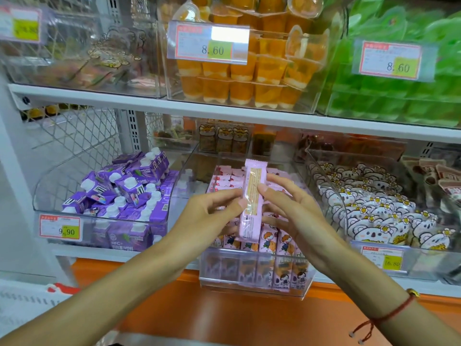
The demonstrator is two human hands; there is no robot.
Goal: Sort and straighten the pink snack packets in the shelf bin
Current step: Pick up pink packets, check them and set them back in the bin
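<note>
A long pink snack packet stands upright above the clear shelf bin, its back with a pale strip facing me. My left hand pinches its left edge between thumb and fingers. My right hand holds its right edge, thumb on the front and fingers behind. Inside the bin, pink packets lie stacked flat at the back, and a row of upright packets with a cartoon child fills the front. My hands hide the middle of the bin.
A bin of purple drink cartons sits to the left, and a bin of koala-print packets to the right. Orange jelly cups and green packets fill the shelf above. An orange ledge runs below.
</note>
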